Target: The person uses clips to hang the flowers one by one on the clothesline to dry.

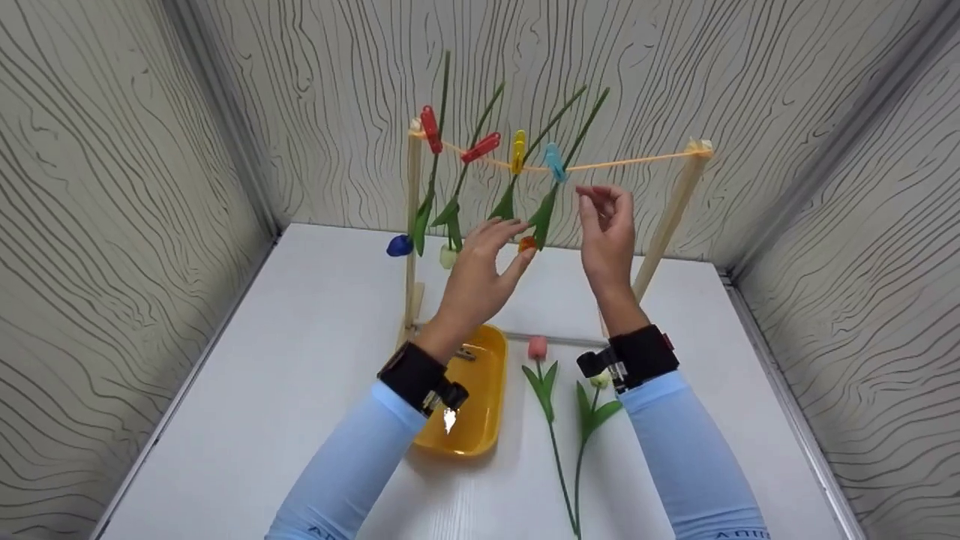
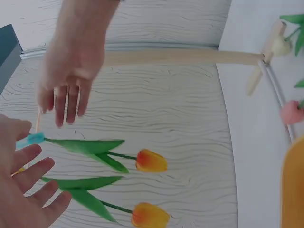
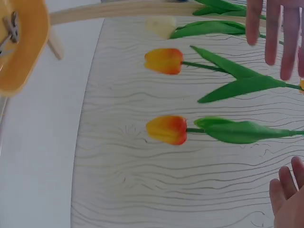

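Observation:
Artificial tulips hang heads-down from an orange string, each in a clothespin. Two red clothespins hold the blue tulip and a pale tulip. A yellow clothespin and a light blue clothespin hold two orange-yellow tulips, largely hidden by my left hand in the head view. My left hand is held in front of these, fingers spread and holding nothing. Just right of the light blue clothespin, my right hand is raised with relaxed fingers, grasping nothing.
Wooden posts carry the string at either end. A yellow tray with metal clips stands beneath my left forearm. On the white table lie a pink tulip and a pale tulip. Patterned walls enclose the table.

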Demonstrator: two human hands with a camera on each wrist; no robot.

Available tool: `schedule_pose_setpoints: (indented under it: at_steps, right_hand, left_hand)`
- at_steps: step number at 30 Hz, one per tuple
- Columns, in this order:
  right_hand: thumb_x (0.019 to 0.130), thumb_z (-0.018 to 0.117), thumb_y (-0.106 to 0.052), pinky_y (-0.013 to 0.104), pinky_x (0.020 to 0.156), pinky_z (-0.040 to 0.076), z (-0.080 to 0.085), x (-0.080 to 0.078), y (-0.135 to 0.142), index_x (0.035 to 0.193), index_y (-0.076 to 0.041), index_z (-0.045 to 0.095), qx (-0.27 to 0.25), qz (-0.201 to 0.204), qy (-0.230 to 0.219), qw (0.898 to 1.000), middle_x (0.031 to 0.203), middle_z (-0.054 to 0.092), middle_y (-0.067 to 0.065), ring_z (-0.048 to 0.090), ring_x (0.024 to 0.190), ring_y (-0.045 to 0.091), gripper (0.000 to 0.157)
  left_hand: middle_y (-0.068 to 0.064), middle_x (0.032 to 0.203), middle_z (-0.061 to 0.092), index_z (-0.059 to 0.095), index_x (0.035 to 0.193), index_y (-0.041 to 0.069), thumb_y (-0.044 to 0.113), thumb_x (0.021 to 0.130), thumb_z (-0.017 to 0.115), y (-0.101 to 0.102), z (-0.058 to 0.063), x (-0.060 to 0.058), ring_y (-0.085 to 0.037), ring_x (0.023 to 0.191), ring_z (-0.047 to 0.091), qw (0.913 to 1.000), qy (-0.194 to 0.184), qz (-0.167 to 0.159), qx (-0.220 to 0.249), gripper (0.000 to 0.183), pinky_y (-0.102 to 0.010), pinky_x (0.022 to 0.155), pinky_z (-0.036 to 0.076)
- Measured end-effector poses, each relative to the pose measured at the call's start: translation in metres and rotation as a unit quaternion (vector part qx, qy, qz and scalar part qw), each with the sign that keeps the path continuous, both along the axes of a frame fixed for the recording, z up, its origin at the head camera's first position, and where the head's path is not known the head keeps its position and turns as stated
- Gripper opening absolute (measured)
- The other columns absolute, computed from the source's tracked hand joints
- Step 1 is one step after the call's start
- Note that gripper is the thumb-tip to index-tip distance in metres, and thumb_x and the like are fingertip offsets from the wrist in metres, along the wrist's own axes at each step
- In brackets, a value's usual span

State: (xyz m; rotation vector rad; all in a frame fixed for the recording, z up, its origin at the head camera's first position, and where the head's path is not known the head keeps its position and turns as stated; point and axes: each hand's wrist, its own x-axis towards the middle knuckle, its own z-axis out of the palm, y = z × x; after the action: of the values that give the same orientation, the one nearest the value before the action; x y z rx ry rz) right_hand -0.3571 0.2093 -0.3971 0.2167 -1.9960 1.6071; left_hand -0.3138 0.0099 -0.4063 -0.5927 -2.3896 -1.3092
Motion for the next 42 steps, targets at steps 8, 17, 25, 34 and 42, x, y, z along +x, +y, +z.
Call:
schedule_pose_setpoints:
  at_steps: [8, 17, 25, 34, 42]
  right_hand:
    - [0.114, 0.053, -0.030, 0.063, 0.137, 0.026, -0.030, 0.034, 0.032, 0.165, -0.010, 0.043, 0.276, -0.057, -0.013, 0.959, 0.174, 0.043, 0.013, 0.034, 0.166, 0.035, 0.056]
    - [0.110, 0.061, -0.035, 0.071, 0.136, 0.017, -0.086, 0.054, 0.053, 0.166, -0.013, 0.044, 0.432, -0.091, -0.015, 0.897, 0.177, 0.036, 0.018, 0.027, 0.167, 0.045, 0.063]
    - [0.110, 0.061, -0.035, 0.074, 0.134, 0.019, -0.134, 0.065, 0.052, 0.165, -0.013, 0.047, 0.444, -0.065, -0.050, 0.892, 0.175, 0.039, 0.020, 0.029, 0.166, 0.046, 0.060]
    - [0.110, 0.061, -0.037, 0.072, 0.135, 0.019, -0.164, 0.066, 0.045, 0.165, -0.014, 0.046, 0.448, -0.047, -0.086, 0.889, 0.175, 0.039, 0.020, 0.029, 0.166, 0.046, 0.061]
    - [0.110, 0.062, -0.037, 0.070, 0.136, 0.019, -0.181, 0.071, 0.040, 0.164, -0.013, 0.048, 0.451, -0.031, -0.111, 0.885, 0.174, 0.042, 0.019, 0.030, 0.166, 0.045, 0.060]
  left_hand:
    - [-0.004, 0.185, 0.019, 0.031, 0.173, 0.023, 0.053, 0.109, 0.059, -0.039, -0.042, 0.004, -0.036, 0.174, 0.009, 0.9862, 0.017, 0.041, -0.159, 0.075, -0.066, 0.140, 0.008]
    - [-0.006, 0.186, 0.013, 0.024, 0.175, 0.024, 0.056, 0.112, 0.048, -0.058, -0.091, 0.012, -0.038, 0.174, 0.005, 0.9697, 0.013, 0.059, -0.237, 0.074, -0.072, 0.137, 0.005]
    - [-0.008, 0.184, 0.021, 0.032, 0.173, 0.020, 0.049, 0.113, 0.051, -0.068, -0.129, 0.017, -0.038, 0.173, 0.008, 0.9673, -0.033, 0.054, -0.246, 0.069, -0.068, 0.139, 0.007]
    - [-0.007, 0.183, 0.027, 0.036, 0.171, 0.022, 0.050, 0.112, 0.054, -0.070, -0.165, 0.017, -0.035, 0.173, 0.012, 0.9537, -0.073, 0.053, -0.287, 0.068, -0.067, 0.140, 0.007]
    - [-0.009, 0.179, 0.036, 0.039, 0.169, 0.017, 0.030, 0.108, 0.069, -0.059, -0.188, 0.011, -0.033, 0.172, 0.020, 0.9365, -0.107, 0.017, -0.333, 0.069, -0.062, 0.140, 0.016]
